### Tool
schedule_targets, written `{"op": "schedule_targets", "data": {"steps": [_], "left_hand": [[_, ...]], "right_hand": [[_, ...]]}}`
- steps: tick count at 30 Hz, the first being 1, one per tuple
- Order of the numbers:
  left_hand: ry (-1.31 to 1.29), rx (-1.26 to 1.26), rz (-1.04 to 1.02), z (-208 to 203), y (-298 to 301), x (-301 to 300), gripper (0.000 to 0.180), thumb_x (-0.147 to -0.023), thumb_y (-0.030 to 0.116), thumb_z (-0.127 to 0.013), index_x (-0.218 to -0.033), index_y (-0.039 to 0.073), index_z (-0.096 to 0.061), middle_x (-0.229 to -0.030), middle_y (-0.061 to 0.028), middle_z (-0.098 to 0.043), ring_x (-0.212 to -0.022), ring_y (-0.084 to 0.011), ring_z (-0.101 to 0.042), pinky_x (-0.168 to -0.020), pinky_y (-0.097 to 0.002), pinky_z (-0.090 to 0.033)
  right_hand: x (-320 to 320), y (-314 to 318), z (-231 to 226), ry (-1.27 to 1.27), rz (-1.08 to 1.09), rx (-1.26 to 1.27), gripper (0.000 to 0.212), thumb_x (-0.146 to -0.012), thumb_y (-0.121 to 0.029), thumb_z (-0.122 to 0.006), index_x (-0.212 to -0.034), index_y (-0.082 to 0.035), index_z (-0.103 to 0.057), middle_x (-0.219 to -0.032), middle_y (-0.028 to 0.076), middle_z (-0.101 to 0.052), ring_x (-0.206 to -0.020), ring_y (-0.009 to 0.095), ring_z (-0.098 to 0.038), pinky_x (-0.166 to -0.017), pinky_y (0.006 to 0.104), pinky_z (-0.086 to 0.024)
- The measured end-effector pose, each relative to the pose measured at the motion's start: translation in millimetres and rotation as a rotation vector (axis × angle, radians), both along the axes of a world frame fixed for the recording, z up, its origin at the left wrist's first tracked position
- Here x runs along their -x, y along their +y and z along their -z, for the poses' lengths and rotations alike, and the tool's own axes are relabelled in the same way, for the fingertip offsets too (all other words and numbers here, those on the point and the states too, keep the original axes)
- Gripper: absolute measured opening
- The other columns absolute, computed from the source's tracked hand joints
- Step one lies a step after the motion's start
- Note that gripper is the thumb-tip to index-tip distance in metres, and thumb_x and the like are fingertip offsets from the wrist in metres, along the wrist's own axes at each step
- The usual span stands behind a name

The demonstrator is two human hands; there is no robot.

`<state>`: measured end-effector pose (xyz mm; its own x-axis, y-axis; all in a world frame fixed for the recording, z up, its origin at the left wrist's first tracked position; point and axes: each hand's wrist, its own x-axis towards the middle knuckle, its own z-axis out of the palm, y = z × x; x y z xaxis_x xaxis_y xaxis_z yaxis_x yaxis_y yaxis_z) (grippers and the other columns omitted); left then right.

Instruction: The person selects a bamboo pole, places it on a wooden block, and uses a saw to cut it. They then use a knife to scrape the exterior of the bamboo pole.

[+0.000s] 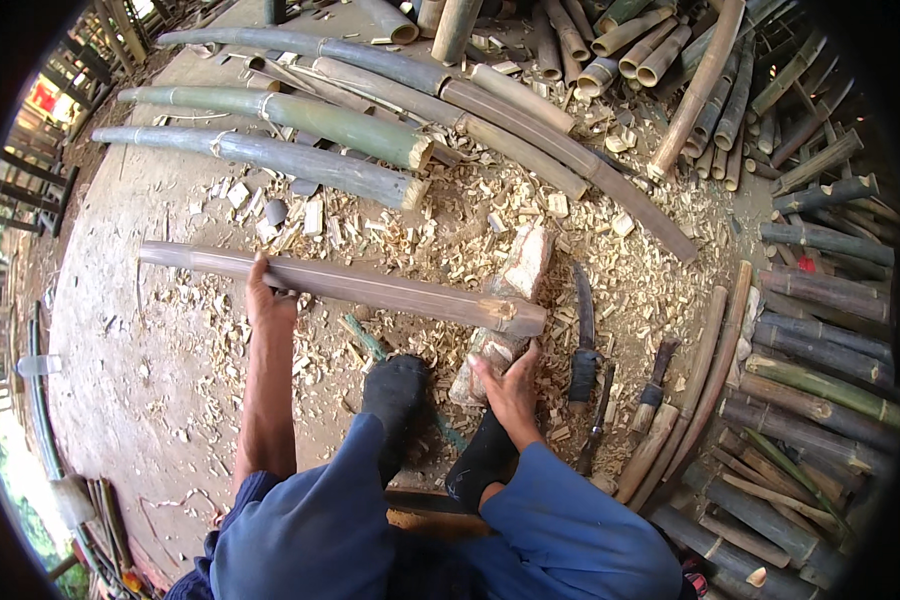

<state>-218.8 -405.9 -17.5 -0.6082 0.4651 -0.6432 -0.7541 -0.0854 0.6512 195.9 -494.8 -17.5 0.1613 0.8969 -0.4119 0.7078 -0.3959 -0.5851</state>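
Note:
My left hand (270, 300) is closed around a brownish bamboo pole (370, 285), left of its middle. The pole lies crosswise in front of me, its right end resting over a short, rough log (523, 265). Below that end, my right hand (511, 393) grips the near part of the log, thumb on top; some of its fingers are hidden. To the right of the log lies a curved knife (583, 330) with a dark wrapped handle. Wood chips (450, 250) surround the log and pole.
Long bamboo poles (270, 150) lie beyond the held one. Shorter bamboo pieces (820, 295) are stacked along the right. A second short-bladed tool (655, 385) lies beside the knife. My dark-covered feet (395, 395) flank the near end of the log.

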Motion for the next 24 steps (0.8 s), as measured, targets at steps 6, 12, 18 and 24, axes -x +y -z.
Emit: {"op": "schedule_targets", "data": {"steps": [6, 12, 18, 24], "left_hand": [[0.289, -0.087, -0.13, -108.4, -7.4, 44.8, 0.052, -0.079, 0.041, -0.08, -0.121, 0.017, -0.062, -0.118, -0.0073, -0.061, -0.119, -0.0273, -0.056, -0.102, -0.0588, -0.05], [0.327, -0.618, 0.053, -175.2, -49.8, 110.6, 0.034, -0.091, 0.023, -0.073, -0.114, 0.001, -0.061, -0.102, -0.0125, -0.064, -0.096, -0.0255, -0.064, -0.092, -0.0432, -0.057], [0.581, -0.71, 0.038, -226.7, -87.2, 145.4, 0.038, -0.094, 0.02, -0.069, -0.121, -0.003, -0.056, -0.104, -0.0095, -0.06, -0.098, -0.0226, -0.06, -0.097, -0.0424, -0.05], [0.789, -0.522, -0.277, -269.3, -102.4, 169.6, 0.031, -0.092, 0.021, -0.071, -0.114, -0.002, -0.07, -0.104, -0.0139, -0.067, -0.101, -0.029, -0.065, -0.099, -0.0461, -0.053]], "right_hand": [[15.8, 20.4, -29.0, 0.038, 0.068, 0.106, 0.127, -0.075, -0.057, -0.086, -0.156, 0.01, -0.014, -0.148, 0.032, -0.041, -0.132, 0.042, -0.051, -0.109, 0.0482, -0.047], [-25.9, 22.9, -71.9, 1.392, 0.33, 0.268, 0.094, -0.074, -0.025, -0.076, -0.152, 0.002, -0.031, -0.131, 0.014, -0.055, -0.118, 0.027, -0.057, -0.105, 0.036, -0.046], [-43.7, 71.2, -80.4, 0.739, 0.021, 0.016, 0.092, -0.058, -0.005, -0.068, -0.144, -0.003, -0.038, -0.125, 0.015, -0.056, -0.116, 0.03, -0.057, -0.102, 0.0414, -0.047], [-42.4, 143.7, -88.3, 0.078, -0.512, -0.123, 0.09, -0.065, -0.012, -0.089, -0.146, -0.01, -0.049, -0.139, 0.018, -0.058, -0.132, 0.036, -0.052, -0.116, 0.0547, -0.04]]}}
